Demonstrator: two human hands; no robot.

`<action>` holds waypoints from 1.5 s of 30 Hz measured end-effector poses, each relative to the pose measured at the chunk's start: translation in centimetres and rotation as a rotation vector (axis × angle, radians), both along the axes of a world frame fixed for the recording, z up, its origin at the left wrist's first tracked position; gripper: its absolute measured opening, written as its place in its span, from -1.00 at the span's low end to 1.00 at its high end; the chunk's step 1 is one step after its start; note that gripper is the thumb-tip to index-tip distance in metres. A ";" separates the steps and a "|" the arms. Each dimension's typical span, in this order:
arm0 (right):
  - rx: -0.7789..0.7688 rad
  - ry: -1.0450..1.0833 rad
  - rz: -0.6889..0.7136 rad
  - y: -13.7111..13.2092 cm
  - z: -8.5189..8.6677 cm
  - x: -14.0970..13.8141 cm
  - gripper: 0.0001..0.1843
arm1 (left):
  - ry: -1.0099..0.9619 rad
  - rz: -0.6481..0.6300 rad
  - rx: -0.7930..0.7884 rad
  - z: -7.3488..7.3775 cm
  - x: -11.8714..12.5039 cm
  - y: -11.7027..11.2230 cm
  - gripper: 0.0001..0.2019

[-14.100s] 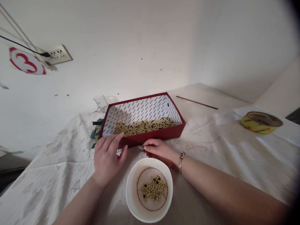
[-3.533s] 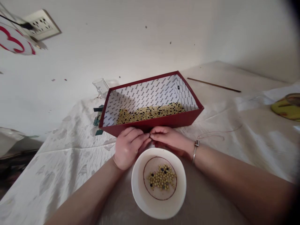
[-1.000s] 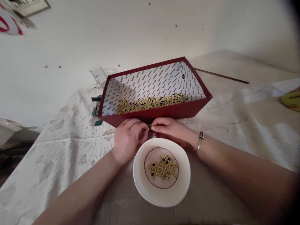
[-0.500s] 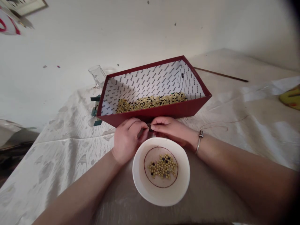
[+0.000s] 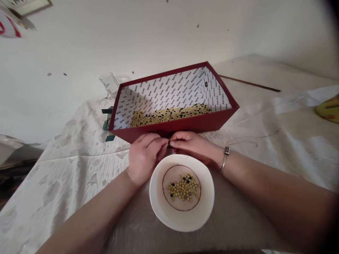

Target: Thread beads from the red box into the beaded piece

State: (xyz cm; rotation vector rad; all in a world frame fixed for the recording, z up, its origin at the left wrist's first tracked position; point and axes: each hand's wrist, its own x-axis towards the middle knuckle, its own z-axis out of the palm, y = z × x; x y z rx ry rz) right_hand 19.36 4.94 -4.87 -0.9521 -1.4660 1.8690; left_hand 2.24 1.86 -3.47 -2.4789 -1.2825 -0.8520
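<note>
Between the red box and the white bowl, my left hand (image 5: 145, 153) and my right hand (image 5: 192, 146) meet fingertip to fingertip. Both are pinched closed around something small and dark, too small to name. The white bowl (image 5: 182, 225) sits just below my hands and holds many pale yellow beads (image 5: 184, 187) with a few black ones. Right behind my knuckles stands the dark red box (image 5: 196, 123), lined with printed white paper. A layer of yellow and black beads (image 5: 169, 114) covers its bottom. A bracelet circles my right wrist.
A clear glass (image 5: 109, 84) stands behind the box's left end, and a green object (image 5: 106, 123) lies beside that end. To the right are a thin brown stick (image 5: 250, 83), a loose thread (image 5: 254, 143) and a yellow-green item (image 5: 328, 110). A pale patterned cloth (image 5: 79, 169) covers the table.
My left fingertips have shifted slightly, closing in toward the right ones. My right hand, the bowl and the box look almost the same.
</note>
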 end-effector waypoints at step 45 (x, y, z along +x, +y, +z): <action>-0.007 -0.009 -0.030 0.2 -0.2 -0.1 -0.91 | -0.203 -0.039 0.007 3.4 -0.4 -1.3 -0.89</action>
